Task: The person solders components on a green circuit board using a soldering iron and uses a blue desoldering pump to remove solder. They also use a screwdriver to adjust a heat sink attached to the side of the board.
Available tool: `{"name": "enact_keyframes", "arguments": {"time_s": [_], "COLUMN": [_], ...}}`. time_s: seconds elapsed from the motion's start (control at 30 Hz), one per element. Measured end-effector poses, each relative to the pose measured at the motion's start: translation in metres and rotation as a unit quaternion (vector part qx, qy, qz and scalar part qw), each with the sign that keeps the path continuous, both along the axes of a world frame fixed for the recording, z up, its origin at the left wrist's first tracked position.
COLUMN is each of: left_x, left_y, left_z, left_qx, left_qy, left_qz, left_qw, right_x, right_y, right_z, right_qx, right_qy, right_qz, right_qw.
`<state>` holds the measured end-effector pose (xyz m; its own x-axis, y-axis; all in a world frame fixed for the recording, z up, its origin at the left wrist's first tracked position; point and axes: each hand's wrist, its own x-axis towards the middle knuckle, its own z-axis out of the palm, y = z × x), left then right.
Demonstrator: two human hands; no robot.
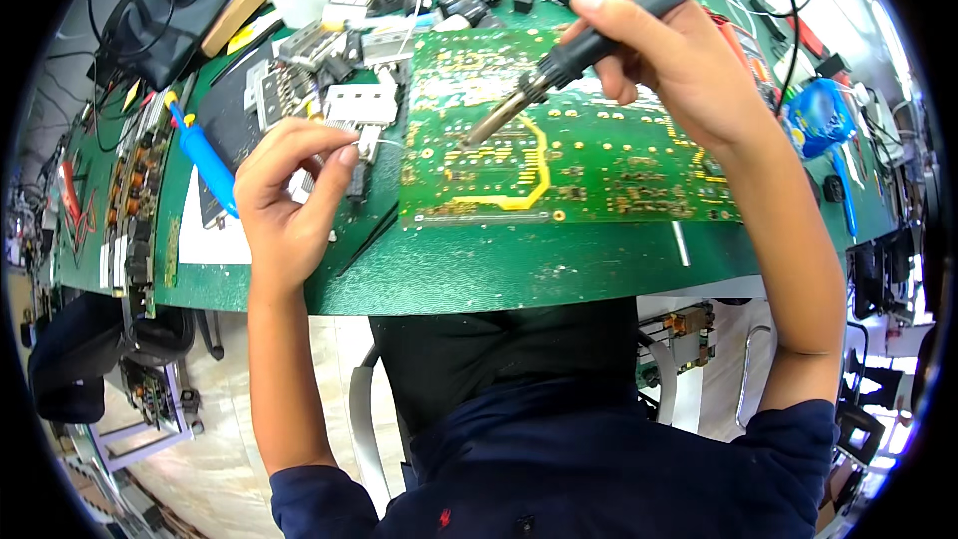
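Note:
My right hand (689, 60) grips a soldering iron (571, 58) by its dark handle. The iron slants down to the left, its metal tip over the left part of a large green circuit board (609, 165); whether the tip touches the board I cannot tell. Thumb and forefinger of my left hand (289, 190) pinch a thin, pale solder wire (384, 142), whose free end points toward the board's left edge. A thick yellow track runs along the board beneath the tip.
A blue solder sucker (207, 160) lies left of my left hand. Metal parts and connectors (309, 55) are heaped beyond it. Dark tweezers (369, 238) rest near the board's lower left corner. A blue packet (822, 118) sits at right, near the iron's hanging cable (795, 30).

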<state>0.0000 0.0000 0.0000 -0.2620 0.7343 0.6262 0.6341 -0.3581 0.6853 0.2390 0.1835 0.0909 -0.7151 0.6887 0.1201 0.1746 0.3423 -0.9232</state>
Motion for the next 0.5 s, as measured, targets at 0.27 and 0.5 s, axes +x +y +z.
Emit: {"name": "enact_keyframes", "arguments": {"time_s": [0.27,0.5], "left_x": [-0.002,0.001], "left_y": [0.005,0.005], "left_z": [-0.004,-0.002], "left_qx": [0.001,-0.019], "left_qy": [0.080,0.145], "left_qz": [0.006,0.009], "left_qw": [0.997,0.989], "right_x": [-0.026,-0.020], "right_y": [0.007,0.014], "right_z": [-0.026,-0.043], "right_qx": [0.023,-0.010], "right_qy": [-0.022,-0.014], "right_qz": [-0.048,-0.054], "right_qw": [0.998,0.998]}}
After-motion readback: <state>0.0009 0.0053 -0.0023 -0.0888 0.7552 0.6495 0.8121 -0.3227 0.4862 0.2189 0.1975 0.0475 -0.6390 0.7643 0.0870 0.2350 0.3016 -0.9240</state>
